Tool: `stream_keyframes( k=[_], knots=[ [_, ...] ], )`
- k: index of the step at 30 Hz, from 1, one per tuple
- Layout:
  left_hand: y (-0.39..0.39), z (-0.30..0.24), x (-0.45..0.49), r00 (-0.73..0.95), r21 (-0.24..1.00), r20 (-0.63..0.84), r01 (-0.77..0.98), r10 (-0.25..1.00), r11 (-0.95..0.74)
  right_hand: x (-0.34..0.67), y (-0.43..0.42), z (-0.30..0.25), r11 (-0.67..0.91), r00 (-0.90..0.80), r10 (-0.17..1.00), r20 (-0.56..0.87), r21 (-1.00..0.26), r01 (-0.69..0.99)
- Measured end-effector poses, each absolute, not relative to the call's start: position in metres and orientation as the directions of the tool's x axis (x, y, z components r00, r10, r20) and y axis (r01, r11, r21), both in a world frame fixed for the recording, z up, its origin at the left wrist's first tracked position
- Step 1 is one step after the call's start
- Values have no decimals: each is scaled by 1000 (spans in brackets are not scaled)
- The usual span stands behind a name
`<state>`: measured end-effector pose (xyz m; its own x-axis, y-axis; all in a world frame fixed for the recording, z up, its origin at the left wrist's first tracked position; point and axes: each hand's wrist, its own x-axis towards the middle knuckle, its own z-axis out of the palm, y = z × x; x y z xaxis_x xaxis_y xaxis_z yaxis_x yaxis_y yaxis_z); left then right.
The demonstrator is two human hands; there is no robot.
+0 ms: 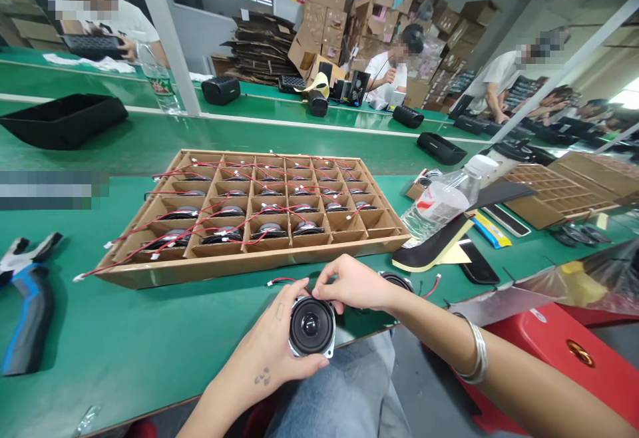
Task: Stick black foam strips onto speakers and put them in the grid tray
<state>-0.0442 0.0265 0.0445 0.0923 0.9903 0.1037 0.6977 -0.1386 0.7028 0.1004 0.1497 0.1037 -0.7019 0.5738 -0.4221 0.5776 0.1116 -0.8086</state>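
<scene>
My left hand (272, 345) is wrapped round a small round speaker (311, 325) with a black cone and a silver frame, held at the near edge of the green table (124, 345). My right hand (352, 285) pinches the speaker's top rim with its fingertips. A red and black wire (282, 281) runs from the speaker to the left. A second speaker (397, 281) lies just behind my right hand. Beyond both hands stands a cardboard divider tray (200, 268) with several speakers and red wires in its cells.
Blue-handled pliers (27, 305) lie at the far left. A plastic water bottle (442, 202), black foam strips (434, 246) and another divider tray (554, 192) sit to the right. A red stool (554, 345) stands by my right arm. Other people work at benches behind.
</scene>
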Motion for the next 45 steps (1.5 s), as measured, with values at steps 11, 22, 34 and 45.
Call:
stream_keyframes(
  k=[11,22,34,45],
  knots=[
    [30,48,-44,135,636,255,722,957,-272,90,150,126,405,-705,491,-512,-582,705],
    [22,45,-46,153,444,323,847,934,-292,163,157,190,540,-735,525,-429,-500,677],
    [27,68,-35,301,69,513,919,804,-388,248,132,125,386,-667,738,-98,-750,537],
    [27,73,-35,287,88,344,938,894,-335,270,89,85,301,-542,840,18,-847,439]
  ],
)
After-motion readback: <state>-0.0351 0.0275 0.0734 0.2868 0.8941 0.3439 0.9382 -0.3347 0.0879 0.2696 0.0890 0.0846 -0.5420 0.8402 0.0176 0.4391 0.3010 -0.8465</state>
